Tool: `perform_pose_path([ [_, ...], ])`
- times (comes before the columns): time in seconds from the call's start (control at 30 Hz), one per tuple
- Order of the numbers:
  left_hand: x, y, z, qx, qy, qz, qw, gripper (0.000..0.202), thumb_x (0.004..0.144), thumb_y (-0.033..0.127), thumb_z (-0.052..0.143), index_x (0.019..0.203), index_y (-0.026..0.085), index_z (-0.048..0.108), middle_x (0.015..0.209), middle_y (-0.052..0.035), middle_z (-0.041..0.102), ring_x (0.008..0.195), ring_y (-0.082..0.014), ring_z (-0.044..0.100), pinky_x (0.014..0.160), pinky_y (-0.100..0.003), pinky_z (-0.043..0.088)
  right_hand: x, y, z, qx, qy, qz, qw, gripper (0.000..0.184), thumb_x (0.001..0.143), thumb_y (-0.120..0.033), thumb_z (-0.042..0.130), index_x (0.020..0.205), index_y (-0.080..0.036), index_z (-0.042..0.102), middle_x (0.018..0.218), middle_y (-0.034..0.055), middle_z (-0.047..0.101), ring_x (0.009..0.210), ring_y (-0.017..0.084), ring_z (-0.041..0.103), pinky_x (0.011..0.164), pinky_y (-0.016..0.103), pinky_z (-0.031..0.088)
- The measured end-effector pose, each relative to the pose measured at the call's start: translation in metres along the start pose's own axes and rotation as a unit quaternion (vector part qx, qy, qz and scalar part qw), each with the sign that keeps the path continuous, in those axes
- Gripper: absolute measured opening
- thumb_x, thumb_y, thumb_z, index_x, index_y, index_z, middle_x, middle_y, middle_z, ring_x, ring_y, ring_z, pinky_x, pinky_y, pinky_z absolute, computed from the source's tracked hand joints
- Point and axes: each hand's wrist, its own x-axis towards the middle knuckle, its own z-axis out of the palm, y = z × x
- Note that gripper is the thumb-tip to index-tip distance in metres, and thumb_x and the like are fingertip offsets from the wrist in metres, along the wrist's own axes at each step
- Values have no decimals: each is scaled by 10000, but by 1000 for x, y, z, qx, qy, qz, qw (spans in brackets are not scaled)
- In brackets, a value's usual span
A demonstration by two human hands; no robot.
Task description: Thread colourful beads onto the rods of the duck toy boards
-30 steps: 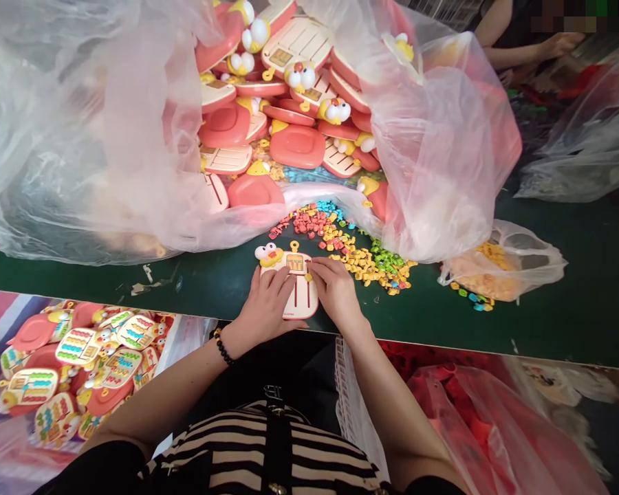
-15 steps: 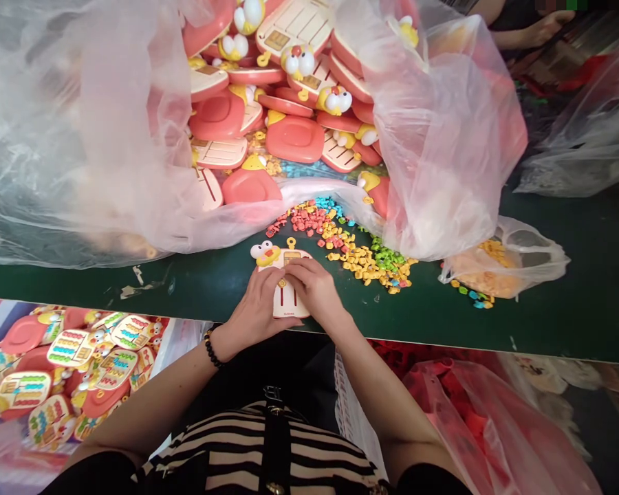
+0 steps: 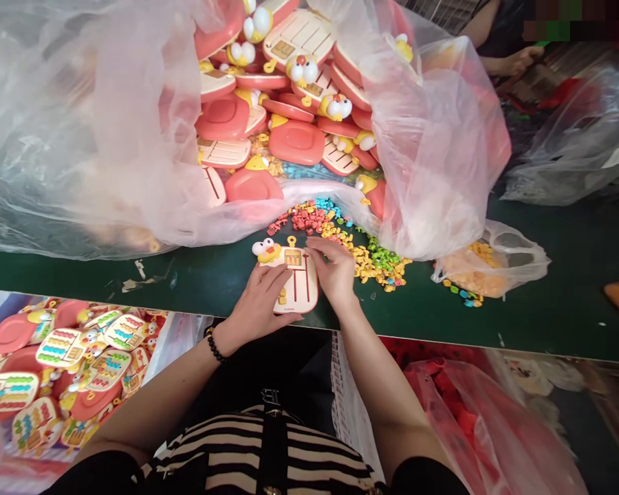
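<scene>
My left hand [image 3: 261,295] grips the left side of a cream toy board [image 3: 305,289] with googly eyes, a yellow beak and a small yellow ring on top. Dark slots run down its face, and a couple of yellow beads [image 3: 282,295] sit in the left one, beside my fingers. My right hand [image 3: 336,273] is at the board's upper right edge, fingers bent and apart, with no piece visible in them. Just beyond it lies a loose pile of small yellow beads [image 3: 368,265], with red beads [image 3: 308,219], green beads [image 3: 384,257] and blue ones alongside.
A large clear plastic bag [image 3: 433,158] full of red-backed toy boards [image 3: 296,142] spans the back of the green table [image 3: 526,316]. A small bag of yellow beads [image 3: 477,268] lies to the right. Finished-looking boards [image 3: 62,346] are heaped at lower left. Another person's hand [image 3: 520,60] shows at upper right.
My right hand has moved off the board's middle to its upper right, toward the bead pile. Yellow beads now show in the left slot. My left hand keeps its hold.
</scene>
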Motion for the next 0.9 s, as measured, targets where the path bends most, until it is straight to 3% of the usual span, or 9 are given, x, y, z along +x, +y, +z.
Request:
perform_pose_path([
  [0.17,1,1,0,1,6,-18,1000,802,701,537,742,1343,152,453,1362,-163,518,1259,-329,439,1071,-516,358,-13,2,3,-128,-93,-69,985,275,947,-218,479,1107,-216,703,1176,89,694,1121,246,631,973,446,501],
  [0.3,2,1,0,-15,15,-8,1000,775,726,521,718,1332,129,436,1322,-172,538,1246,-313,466,1076,-492,355,-42,-17,-9,-135,-122,-71,981,305,950,-255,478,1196,-200,649,1241,105,658,1225,256,565,972,445,489],
  [0.47,1,-1,3,-15,30,0,999,852,794,433,653,1458,109,229,1417,-206,450,1340,-313,389,1081,-484,332,-53,-38,-9,-108,-187,-74,974,495,950,-229,425,1442,-183,394,1393,121,536,1313,233,479,1080,481,384],
  [0.57,2,-1,3,1,-5,-5,1000,936,753,493,687,1476,123,221,1463,-191,410,1297,-338,404,1060,-496,340,-33,-18,-16,-100,-144,-69,982,426,950,-210,422,1370,-223,496,1310,78,615,1187,214,575,1000,419,460],
  [0.63,3,1,1,19,-25,-1,1000,860,743,510,688,1438,149,334,1447,-162,441,1222,-339,438,1054,-510,334,-18,4,-25,-157,-90,-62,982,336,934,-181,451,1214,-214,632,1195,85,682,1062,239,622,932,430,483],
  [0.73,4,3,-1,38,-29,4,999,753,755,523,663,1375,157,442,1395,-148,490,1165,-340,448,1062,-528,310,-3,28,-32,-232,-81,-71,967,264,914,-162,485,1042,-195,714,984,94,741,907,253,633,830,416,499],
  [0.9,10,9,-5,63,-18,-1,998,878,697,572,718,1393,127,420,1330,-180,502,1170,-346,447,1044,-499,332,-6,14,-20,-174,-20,-68,982,220,938,-253,515,1023,-208,713,958,67,748,868,233,644,809,394,513],
])
